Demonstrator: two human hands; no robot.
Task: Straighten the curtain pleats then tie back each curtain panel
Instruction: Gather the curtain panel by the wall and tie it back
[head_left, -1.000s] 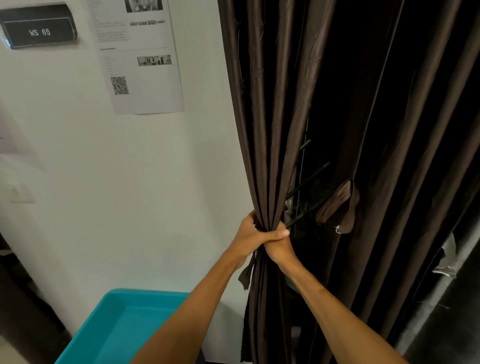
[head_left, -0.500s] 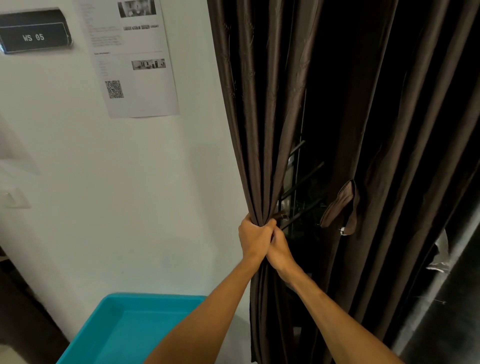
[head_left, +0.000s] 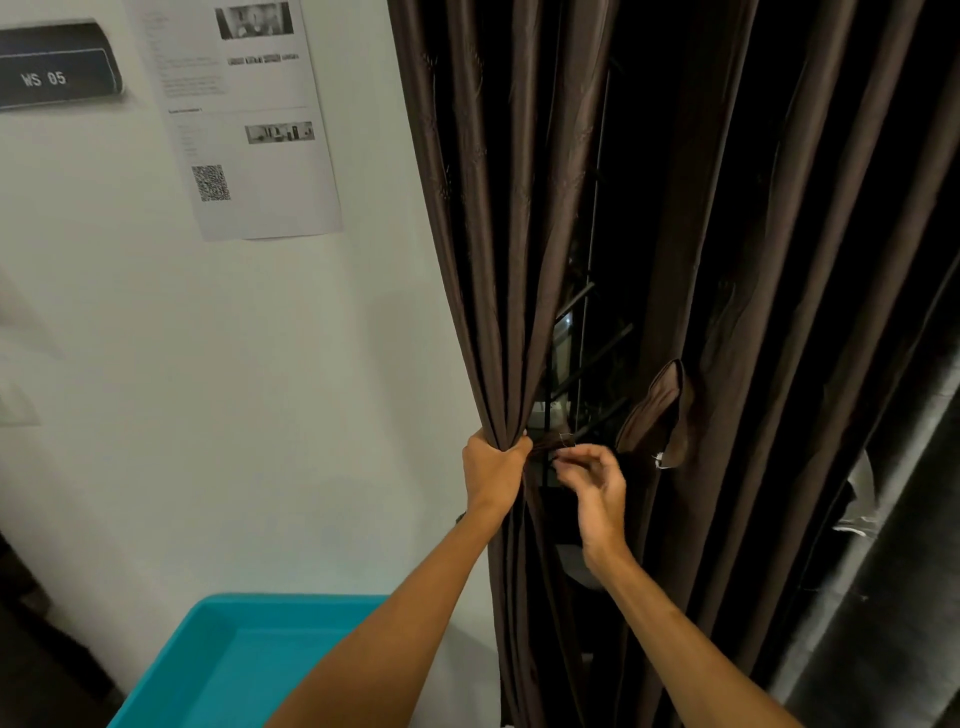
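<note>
The right hand (head_left: 592, 480) has come off the left curtain panel (head_left: 498, 260) and now curls just right of it at a dark strap end (head_left: 550, 443); whether it pinches that I cannot tell. The left hand (head_left: 493, 467) grips this panel's gathered pleats, bunched but seemingly untied. Further right, the right curtain panel (head_left: 779, 312) hangs loose, its tie-back (head_left: 657, 415) dangling.

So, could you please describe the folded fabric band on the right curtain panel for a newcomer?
Right of the white wall hang two dark brown curtain panels; the left hand grips the left panel. On the right panel's inner edge, above and right of the right hand, sits the folded band. It alone is lighter brown, juts from the pleats and has a white tag.
</note>
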